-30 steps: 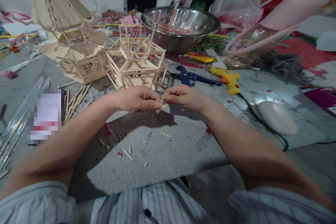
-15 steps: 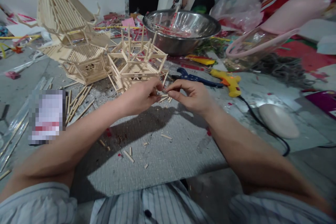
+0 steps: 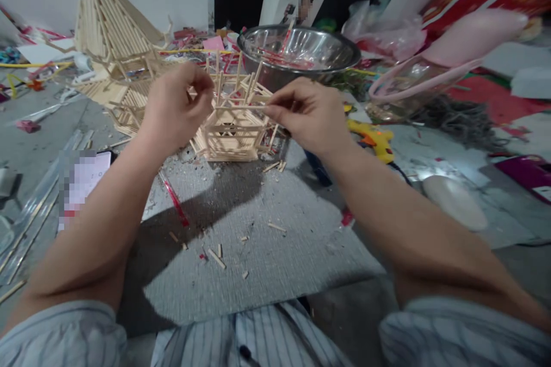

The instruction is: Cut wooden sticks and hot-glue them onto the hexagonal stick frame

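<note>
A thin wooden stick [image 3: 241, 107] runs level between my two hands, in front of the upper part of a small open frame of wooden sticks [image 3: 232, 146]. My right hand [image 3: 312, 112] pinches its right end between thumb and forefinger. The fingers of my left hand [image 3: 176, 103] are curled closed at its left end, though their exact grip is partly hidden. Several upright sticks rise from the frame behind my fingers. Left of it stands a larger stick-built tower with a pointed roof [image 3: 112, 17], partly covered by my left hand.
Behind the frame is a metal bowl [image 3: 301, 49]. A yellow glue gun [image 3: 374, 139] lies beyond my right forearm, near a white mouse [image 3: 454, 200]. My left forearm partly covers a phone [image 3: 88, 178]. Short stick offcuts [image 3: 217, 258] and a red strip [image 3: 175, 200] lie on the table.
Both hands have risen from the table by the offcuts to the frame's upper part and moved apart, with the stick now between them. A red strip now shows beside my left forearm.
</note>
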A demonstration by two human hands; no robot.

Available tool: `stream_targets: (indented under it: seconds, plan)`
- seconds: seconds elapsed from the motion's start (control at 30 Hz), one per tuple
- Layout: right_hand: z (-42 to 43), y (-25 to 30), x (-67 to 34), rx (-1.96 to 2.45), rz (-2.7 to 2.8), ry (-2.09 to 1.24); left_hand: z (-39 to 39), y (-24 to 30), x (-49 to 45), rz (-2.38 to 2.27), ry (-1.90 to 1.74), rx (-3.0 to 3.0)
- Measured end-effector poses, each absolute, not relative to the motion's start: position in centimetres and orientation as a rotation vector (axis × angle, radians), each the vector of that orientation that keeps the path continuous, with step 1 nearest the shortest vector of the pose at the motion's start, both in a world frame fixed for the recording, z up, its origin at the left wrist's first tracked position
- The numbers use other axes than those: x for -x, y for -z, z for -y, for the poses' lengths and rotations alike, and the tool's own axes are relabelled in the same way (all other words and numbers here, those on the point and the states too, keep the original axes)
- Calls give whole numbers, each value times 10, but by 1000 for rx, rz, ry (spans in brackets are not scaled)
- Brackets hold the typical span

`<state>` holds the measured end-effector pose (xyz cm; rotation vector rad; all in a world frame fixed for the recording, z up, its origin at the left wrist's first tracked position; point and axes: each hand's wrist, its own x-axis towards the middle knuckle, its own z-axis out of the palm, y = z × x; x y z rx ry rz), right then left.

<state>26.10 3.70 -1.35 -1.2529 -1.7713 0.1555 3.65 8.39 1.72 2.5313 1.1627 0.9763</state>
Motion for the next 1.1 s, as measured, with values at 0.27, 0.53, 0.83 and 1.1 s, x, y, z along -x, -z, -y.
stream_targets:
  seconds: [0.27,0.53,0.83,1.1]
  plan:
    - [-84,30,-249,1315,1742,-151,-108,-1,-31,-1361,-969,-2463]
    - [-86,30,-247,1320,1756,-171,-114,5,-33,-1305,-968,-2491]
    - [-88,32,-246,1335,1751,-124,-109,8,-37,-1283,-934,-2549]
    - [-93,39,-242,1334,1682,-127,-104,9,-39,-1253,-900,-2736]
